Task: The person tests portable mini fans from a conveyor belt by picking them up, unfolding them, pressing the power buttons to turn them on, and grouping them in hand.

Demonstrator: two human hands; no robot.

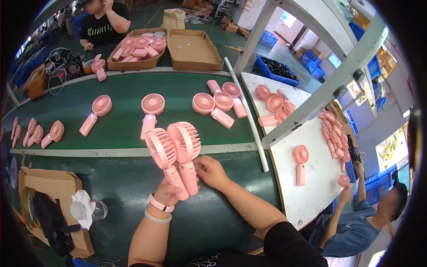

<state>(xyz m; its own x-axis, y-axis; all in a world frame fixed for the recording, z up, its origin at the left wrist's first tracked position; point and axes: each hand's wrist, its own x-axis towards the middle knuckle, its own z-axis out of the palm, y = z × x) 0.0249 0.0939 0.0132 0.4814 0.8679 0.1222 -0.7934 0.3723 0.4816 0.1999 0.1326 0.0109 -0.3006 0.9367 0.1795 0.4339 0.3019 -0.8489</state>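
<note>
My left hand (pixel 168 192) grips the handle of a pink handheld fan (pixel 163 153), held upright above the green belt. Beside it a second pink fan (pixel 185 147) stands upright, and my right hand (pixel 211 171) holds its handle from the right. The two fan heads overlap slightly. My left wrist carries a pink watch band and a pale bangle.
More pink fans lie along the green conveyor belt (pixel 124 93) and on the white table (pixel 311 196) at right. An open cardboard box (pixel 133 62) of fans sits at the back near a seated person. Another person (pixel 356 222) works at the lower right. A cardboard box (pixel 49 182) with a bag sits at my left.
</note>
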